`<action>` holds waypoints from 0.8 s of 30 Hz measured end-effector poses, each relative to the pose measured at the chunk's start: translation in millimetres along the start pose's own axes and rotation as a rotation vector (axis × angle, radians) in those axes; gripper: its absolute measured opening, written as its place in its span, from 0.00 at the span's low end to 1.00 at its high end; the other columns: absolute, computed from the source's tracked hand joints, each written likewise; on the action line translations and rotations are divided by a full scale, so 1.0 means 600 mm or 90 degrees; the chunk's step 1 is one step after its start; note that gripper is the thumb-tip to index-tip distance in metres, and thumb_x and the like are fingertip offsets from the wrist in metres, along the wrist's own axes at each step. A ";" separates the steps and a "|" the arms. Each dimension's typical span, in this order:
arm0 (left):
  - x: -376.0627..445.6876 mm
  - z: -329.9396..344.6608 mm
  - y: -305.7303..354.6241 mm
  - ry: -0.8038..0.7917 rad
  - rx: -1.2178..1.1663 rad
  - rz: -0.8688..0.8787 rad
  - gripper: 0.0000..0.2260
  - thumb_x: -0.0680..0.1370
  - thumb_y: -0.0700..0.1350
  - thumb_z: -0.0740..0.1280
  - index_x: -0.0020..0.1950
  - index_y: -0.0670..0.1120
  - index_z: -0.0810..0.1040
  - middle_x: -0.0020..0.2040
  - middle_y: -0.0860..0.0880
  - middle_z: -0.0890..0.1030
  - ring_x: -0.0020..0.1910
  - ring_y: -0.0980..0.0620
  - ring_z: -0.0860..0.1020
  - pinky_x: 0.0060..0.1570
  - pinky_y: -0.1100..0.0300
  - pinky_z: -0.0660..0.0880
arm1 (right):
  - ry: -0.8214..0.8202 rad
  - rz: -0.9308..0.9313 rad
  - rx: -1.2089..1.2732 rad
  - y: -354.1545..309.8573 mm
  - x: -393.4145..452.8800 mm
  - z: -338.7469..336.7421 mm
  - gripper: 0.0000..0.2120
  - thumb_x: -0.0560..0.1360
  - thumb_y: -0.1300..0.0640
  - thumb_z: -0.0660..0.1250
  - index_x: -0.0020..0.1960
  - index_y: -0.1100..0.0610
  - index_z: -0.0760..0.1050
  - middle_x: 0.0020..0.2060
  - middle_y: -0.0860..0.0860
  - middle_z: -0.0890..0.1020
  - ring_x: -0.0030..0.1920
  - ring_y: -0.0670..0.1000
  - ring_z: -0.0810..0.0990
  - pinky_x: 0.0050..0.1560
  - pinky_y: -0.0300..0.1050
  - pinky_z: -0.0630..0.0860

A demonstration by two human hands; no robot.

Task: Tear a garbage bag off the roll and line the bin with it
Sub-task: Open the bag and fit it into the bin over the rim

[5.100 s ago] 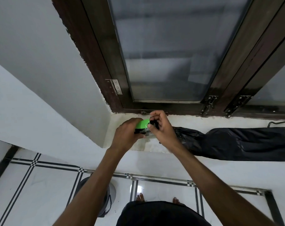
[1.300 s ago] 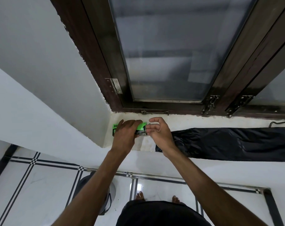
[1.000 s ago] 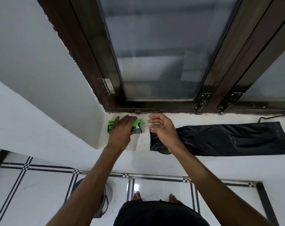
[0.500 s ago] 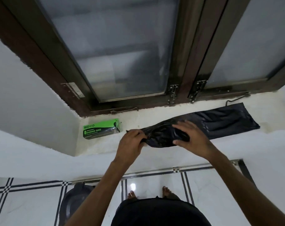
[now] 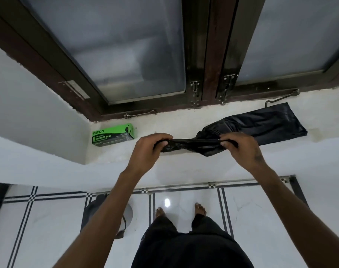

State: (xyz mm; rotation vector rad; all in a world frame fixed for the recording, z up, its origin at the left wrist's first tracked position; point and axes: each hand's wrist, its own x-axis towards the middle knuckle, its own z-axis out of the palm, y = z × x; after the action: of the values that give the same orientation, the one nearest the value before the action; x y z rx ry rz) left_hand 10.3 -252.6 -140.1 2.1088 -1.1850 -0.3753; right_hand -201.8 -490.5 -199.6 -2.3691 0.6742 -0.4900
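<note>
Head view, looking down at a white window ledge [image 5: 184,167] and tiled floor [image 5: 48,219]. L hand [image 5: 147,151] and R hand [image 5: 242,149] each pinch one end of a black garbage bag [image 5: 261,124]; fingers curled round the plastic, thumbs underneath; the stretch btwn the hands is gathered into a narrow, taut band, held just above the ledge's near part. Rest of the bag trails far-right, lying flat on the ledge w/ its far corner near a metal window stay [image 5: 281,97]. Green garbage-bag box [image 5: 112,134] lies on its side at the ledge's far-left corner, well apart from the L hand; lettering "GARBAGE BAGS" legible. Dark wooden window frame [image 5: 209,55] w/ frosted panes and two bolt latches fills the far side. Bin [image 5: 104,215]: dark, round, on the floor near-left, partly hidden behind the L forearm; whether it is lined cannot be told. Person's bare feet [image 5: 160,211] and dark clothing at near centre.
</note>
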 end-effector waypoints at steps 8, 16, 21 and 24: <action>-0.084 -0.018 -0.037 0.034 0.146 -0.056 0.11 0.77 0.37 0.68 0.54 0.50 0.82 0.48 0.52 0.84 0.44 0.51 0.81 0.45 0.54 0.79 | 0.080 0.016 0.049 -0.083 -0.018 -0.018 0.06 0.75 0.62 0.72 0.50 0.55 0.85 0.46 0.48 0.87 0.48 0.49 0.84 0.51 0.47 0.80; -0.201 -0.055 -0.059 0.326 -0.008 -0.176 0.04 0.81 0.48 0.64 0.51 0.51 0.77 0.41 0.55 0.83 0.39 0.56 0.81 0.39 0.59 0.74 | 0.041 0.067 0.065 -0.203 -0.106 0.004 0.07 0.72 0.58 0.76 0.41 0.51 0.78 0.34 0.41 0.80 0.37 0.43 0.79 0.39 0.47 0.78; -0.307 -0.068 -0.098 0.396 -0.116 -0.212 0.12 0.79 0.41 0.67 0.62 0.48 0.73 0.52 0.52 0.78 0.51 0.55 0.78 0.50 0.63 0.74 | 0.025 0.104 0.105 -0.289 -0.192 0.066 0.14 0.71 0.60 0.77 0.37 0.51 0.71 0.30 0.43 0.74 0.30 0.43 0.71 0.34 0.43 0.69; -0.386 -0.057 -0.098 0.412 -0.166 -0.234 0.09 0.79 0.43 0.67 0.58 0.49 0.73 0.50 0.51 0.76 0.49 0.52 0.76 0.49 0.58 0.76 | 0.020 0.127 0.150 -0.343 -0.245 0.112 0.14 0.71 0.57 0.78 0.37 0.53 0.71 0.31 0.45 0.74 0.31 0.45 0.69 0.34 0.40 0.68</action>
State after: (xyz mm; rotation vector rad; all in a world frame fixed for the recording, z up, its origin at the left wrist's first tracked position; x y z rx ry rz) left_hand -59.4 -24.1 -172.7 1.9823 -0.3566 0.0086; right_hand -216.0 -235.9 -140.9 -2.0541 0.8104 -0.4919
